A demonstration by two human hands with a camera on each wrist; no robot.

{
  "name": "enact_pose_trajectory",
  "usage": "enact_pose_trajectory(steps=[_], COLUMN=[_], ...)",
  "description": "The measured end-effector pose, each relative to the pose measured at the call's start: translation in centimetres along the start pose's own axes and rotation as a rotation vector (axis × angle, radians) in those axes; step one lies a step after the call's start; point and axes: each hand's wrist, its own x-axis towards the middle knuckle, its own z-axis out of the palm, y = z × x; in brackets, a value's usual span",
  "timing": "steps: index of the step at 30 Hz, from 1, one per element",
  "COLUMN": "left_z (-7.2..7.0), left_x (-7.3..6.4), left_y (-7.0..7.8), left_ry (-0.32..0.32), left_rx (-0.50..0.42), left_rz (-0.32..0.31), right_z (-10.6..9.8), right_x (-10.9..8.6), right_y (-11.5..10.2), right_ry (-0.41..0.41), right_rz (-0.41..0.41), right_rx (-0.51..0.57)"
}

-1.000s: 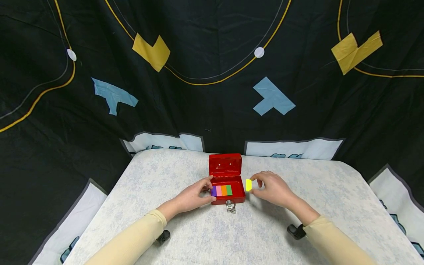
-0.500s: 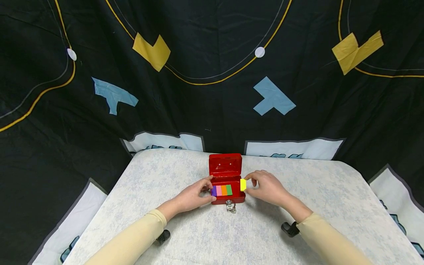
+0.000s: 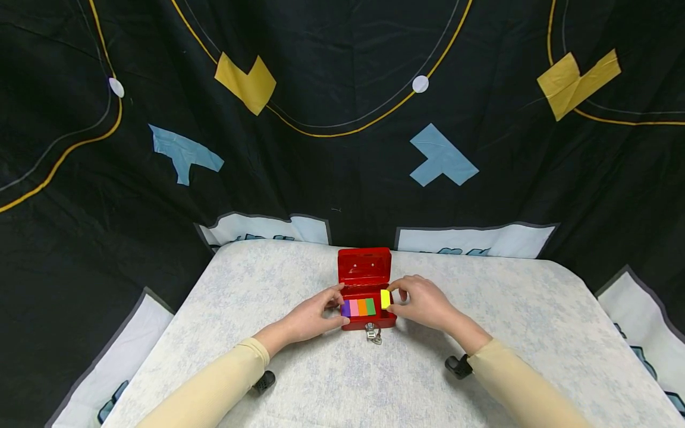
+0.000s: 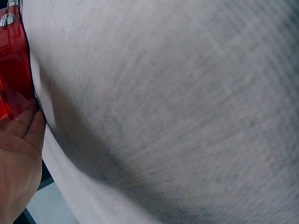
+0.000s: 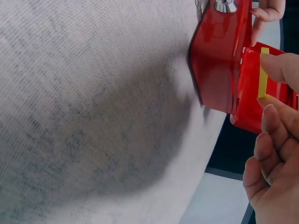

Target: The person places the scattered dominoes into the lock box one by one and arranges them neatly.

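A small red metal cash box (image 3: 355, 326) stands on the table with its lid (image 3: 364, 264) raised. Inside it, purple, pink, orange and green blocks (image 3: 354, 308) form a side-by-side row toward the left. My left hand (image 3: 310, 315) grips the box's left end, thumb at the front corner and index finger toward the back. A thin, flat yellow block (image 3: 385, 299) is pinched between thumb and index finger of my right hand (image 3: 425, 303), over the right part of the box. Seen in the right wrist view, the yellow block (image 5: 264, 74) shows its narrow edge.
A lock with keys (image 3: 371, 333) hangs at the front of the box. The pale patterned cloth (image 3: 321, 386) covers the table. Behind rises a black curtain (image 3: 342, 178) bearing yellow and blue tape pieces.
My right hand has moved left with the yellow block, from beside the box to over its right part. The left hand has stayed at the box's left end.
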Motion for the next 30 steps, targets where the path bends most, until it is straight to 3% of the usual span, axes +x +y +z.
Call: enact_pose_trajectory(steps=[30], left_z=[0.1], left_x=[0.1], left_y=[-0.1], left_ry=[-0.002], left_rx=[0.000], left_rz=[-0.014], right_z=[1.6], right_x=[2.1], right_y=[0.2], right_ry=[-0.072], right_rz=[0.001], right_rx=[-0.076])
